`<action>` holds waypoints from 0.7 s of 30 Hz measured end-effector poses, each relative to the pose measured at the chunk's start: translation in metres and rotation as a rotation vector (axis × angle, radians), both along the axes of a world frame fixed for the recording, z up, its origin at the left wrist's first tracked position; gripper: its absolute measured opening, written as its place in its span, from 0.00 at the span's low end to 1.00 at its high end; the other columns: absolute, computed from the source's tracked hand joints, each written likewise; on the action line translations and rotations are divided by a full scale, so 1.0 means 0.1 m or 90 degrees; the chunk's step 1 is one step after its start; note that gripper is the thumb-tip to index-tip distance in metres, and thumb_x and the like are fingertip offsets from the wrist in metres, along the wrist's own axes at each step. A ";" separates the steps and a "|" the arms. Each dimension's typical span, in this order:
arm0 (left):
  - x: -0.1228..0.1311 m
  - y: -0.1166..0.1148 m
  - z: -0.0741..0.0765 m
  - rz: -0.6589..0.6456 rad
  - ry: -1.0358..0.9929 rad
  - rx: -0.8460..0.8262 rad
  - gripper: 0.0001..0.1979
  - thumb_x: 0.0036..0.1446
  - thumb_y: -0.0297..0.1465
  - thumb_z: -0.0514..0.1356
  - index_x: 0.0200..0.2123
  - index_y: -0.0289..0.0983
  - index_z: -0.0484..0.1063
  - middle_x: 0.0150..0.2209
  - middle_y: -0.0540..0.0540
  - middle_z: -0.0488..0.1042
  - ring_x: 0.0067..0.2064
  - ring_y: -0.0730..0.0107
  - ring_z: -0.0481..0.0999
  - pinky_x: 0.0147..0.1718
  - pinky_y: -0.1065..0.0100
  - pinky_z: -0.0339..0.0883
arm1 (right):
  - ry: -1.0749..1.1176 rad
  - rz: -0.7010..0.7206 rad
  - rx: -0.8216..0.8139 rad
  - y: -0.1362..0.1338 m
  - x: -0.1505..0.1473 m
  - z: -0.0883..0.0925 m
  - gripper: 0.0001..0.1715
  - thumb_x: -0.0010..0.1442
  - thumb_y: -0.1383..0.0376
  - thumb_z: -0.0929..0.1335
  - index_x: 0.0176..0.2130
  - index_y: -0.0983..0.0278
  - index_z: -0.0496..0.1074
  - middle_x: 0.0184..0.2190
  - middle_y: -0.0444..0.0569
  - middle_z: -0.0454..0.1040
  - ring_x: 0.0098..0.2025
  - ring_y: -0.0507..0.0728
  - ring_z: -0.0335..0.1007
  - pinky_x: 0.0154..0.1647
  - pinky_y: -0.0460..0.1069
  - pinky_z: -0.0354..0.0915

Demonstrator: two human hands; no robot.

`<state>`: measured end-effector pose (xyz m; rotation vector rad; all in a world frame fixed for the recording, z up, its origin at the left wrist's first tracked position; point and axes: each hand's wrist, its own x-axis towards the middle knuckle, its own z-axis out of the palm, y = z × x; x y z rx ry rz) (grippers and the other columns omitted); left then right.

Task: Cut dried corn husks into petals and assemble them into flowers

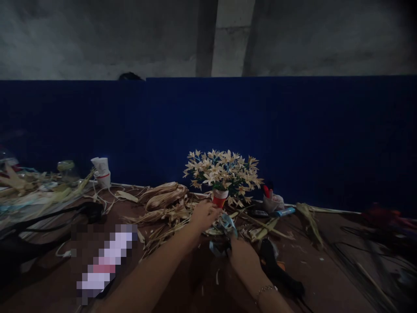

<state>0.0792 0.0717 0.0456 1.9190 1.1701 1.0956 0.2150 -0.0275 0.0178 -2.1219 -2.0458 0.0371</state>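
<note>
A bunch of pale artificial flowers [224, 171] with some green leaves stands in a red paper cup [220, 198] that has several rims stacked at its top. My left hand [205, 214] reaches beside the cup's base, fingers stretched over dry husk scraps; whether it touches the cup I cannot tell. Lower and to the right, my right hand [240, 251] is closed around a dark-handled tool [228, 248], mostly hidden by the fingers. Light blue strips [230, 224] lie between the two hands. Bundled dry corn husks [167, 195] lie left of the cup.
A black glue gun [276, 269] lies right of my right hand. Behind it stand a small white container [273, 202] and a blue tube [286, 211]. At left are a white power adapter [102, 171], cables and a black strap [48, 219]. A blue partition [156, 126] closes the back.
</note>
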 end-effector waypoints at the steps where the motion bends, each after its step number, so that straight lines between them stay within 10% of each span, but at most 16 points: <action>1: 0.00 0.04 0.03 0.009 -0.037 -0.029 0.21 0.49 0.46 0.54 0.35 0.35 0.72 0.36 0.43 0.73 0.42 0.60 0.68 0.45 0.60 0.57 | -0.009 -0.006 -0.010 -0.01 -0.01 0.02 0.17 0.49 0.76 0.60 0.40 0.70 0.69 0.32 0.61 0.74 0.34 0.62 0.72 0.30 0.50 0.62; 4: -0.05 0.17 0.15 0.001 -0.116 -0.090 0.27 0.55 0.48 0.45 0.39 0.31 0.70 0.37 0.40 0.74 0.39 0.63 0.72 0.40 0.63 0.62 | 0.002 -0.023 -0.035 -0.01 0.01 0.10 0.19 0.49 0.76 0.61 0.42 0.70 0.68 0.32 0.61 0.74 0.34 0.62 0.72 0.30 0.49 0.61; 9: -0.15 0.24 0.29 -0.100 -0.306 -0.284 0.24 0.38 0.40 0.66 0.37 0.31 0.71 0.38 0.39 0.74 0.42 0.58 0.72 0.44 0.62 0.61 | 0.147 -0.015 -0.050 0.07 0.19 0.13 0.18 0.46 0.72 0.63 0.40 0.69 0.69 0.33 0.57 0.75 0.36 0.61 0.71 0.34 0.49 0.60; 15: -0.34 0.02 0.34 -0.149 -0.387 -0.354 0.29 0.34 0.29 0.69 0.44 0.36 0.66 0.52 0.39 0.65 0.54 0.57 0.63 0.51 0.62 0.56 | 0.723 -0.043 -0.183 -0.03 0.25 0.24 0.18 0.47 0.67 0.65 0.41 0.65 0.67 0.22 0.44 0.71 0.22 0.53 0.67 0.22 0.45 0.59; 21: -0.69 -0.17 0.53 -0.121 -0.267 -0.340 0.27 0.49 0.41 0.58 0.52 0.40 0.60 0.57 0.41 0.59 0.59 0.59 0.54 0.53 0.57 0.53 | 1.040 -0.036 -0.247 -0.11 0.17 0.35 0.16 0.45 0.57 0.71 0.32 0.65 0.71 0.22 0.45 0.71 0.20 0.49 0.63 0.16 0.42 0.54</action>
